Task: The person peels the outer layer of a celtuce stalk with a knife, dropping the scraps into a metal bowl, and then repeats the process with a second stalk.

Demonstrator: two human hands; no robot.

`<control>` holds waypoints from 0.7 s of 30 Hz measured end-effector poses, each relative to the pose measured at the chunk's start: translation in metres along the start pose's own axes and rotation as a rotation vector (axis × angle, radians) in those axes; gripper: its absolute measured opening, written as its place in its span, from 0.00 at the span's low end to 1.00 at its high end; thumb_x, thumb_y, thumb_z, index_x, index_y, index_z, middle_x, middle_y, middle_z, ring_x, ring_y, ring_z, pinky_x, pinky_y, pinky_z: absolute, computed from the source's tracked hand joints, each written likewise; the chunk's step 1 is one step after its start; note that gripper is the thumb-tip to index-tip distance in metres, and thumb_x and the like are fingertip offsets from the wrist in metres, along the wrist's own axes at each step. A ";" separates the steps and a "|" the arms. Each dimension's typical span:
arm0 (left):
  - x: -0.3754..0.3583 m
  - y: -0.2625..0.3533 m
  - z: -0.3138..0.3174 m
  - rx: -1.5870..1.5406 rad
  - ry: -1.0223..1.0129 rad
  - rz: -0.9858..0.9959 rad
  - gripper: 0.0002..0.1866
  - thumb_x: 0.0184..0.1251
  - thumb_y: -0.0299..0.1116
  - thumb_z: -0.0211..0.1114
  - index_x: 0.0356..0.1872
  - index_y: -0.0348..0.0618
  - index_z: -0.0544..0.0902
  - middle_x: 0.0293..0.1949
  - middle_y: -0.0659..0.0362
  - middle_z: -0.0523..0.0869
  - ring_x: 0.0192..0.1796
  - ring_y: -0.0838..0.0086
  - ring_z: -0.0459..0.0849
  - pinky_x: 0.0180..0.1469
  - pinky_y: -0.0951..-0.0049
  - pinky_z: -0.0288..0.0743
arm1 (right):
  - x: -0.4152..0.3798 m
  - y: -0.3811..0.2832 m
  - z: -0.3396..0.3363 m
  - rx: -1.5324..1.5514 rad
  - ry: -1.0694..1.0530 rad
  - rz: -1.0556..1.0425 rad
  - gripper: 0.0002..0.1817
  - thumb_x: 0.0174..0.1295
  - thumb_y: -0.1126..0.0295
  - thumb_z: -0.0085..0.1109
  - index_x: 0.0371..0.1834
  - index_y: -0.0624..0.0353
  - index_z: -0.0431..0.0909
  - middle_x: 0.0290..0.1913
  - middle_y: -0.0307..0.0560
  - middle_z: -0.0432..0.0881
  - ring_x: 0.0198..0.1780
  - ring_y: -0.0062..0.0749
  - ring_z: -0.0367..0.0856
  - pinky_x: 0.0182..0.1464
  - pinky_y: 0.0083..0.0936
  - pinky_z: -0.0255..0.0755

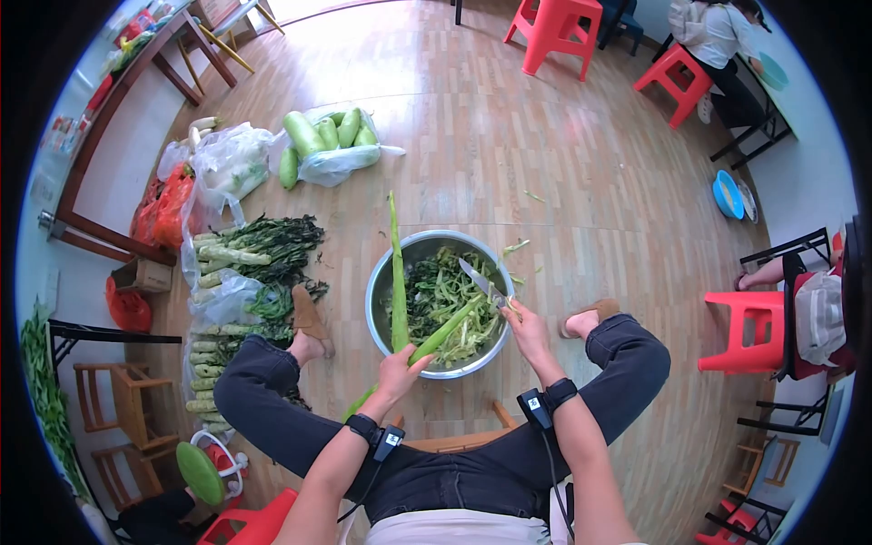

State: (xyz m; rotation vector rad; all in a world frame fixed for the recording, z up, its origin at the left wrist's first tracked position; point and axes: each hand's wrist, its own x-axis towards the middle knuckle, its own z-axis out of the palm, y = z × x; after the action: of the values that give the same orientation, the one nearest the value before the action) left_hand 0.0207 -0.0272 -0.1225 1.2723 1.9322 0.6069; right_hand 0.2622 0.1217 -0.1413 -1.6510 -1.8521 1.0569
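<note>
Left hand (400, 371) has a closed grip round the lower part of a green stalk (445, 331), which slants up-right over the steel bowl (381, 286) of peelings. Right hand (529, 329) closed on a knife (476, 278), blade touching the stalk's upper end, w/ a long peel (397, 272) sticking up.

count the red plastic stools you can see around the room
4 clearly in view: a tall red stool at top centre, a second stool right of it, a third stool at the right edge, and a fourth stool at the bottom. Others may be hidden past the frame edges.
</note>
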 end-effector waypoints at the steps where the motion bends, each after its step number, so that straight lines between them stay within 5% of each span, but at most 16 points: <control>1: 0.000 -0.002 0.002 -0.010 -0.007 0.001 0.21 0.57 0.52 0.63 0.31 0.42 0.76 0.22 0.49 0.79 0.28 0.53 0.80 0.31 0.60 0.71 | 0.000 0.004 0.002 0.009 0.016 -0.076 0.25 0.59 0.48 0.56 0.54 0.51 0.77 0.25 0.56 0.81 0.28 0.48 0.81 0.31 0.36 0.72; 7: 0.000 0.001 0.002 -0.068 -0.048 -0.044 0.20 0.59 0.51 0.62 0.31 0.41 0.75 0.22 0.48 0.80 0.28 0.53 0.80 0.31 0.61 0.71 | -0.040 -0.055 0.011 -0.131 -0.286 -0.041 0.25 0.59 0.44 0.52 0.52 0.47 0.77 0.25 0.53 0.81 0.31 0.49 0.82 0.33 0.41 0.73; 21: 0.001 -0.002 0.005 -0.065 0.015 -0.039 0.21 0.58 0.52 0.62 0.29 0.41 0.76 0.22 0.48 0.80 0.28 0.53 0.80 0.30 0.59 0.71 | -0.031 -0.045 0.011 -0.276 -0.126 -0.078 0.25 0.58 0.45 0.55 0.53 0.46 0.76 0.21 0.54 0.79 0.26 0.51 0.80 0.28 0.41 0.72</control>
State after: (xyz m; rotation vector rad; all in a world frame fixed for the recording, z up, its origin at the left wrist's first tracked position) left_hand 0.0234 -0.0267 -0.1270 1.1901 1.9289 0.6559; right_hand 0.2315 0.0890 -0.1086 -1.6768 -2.2099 0.9252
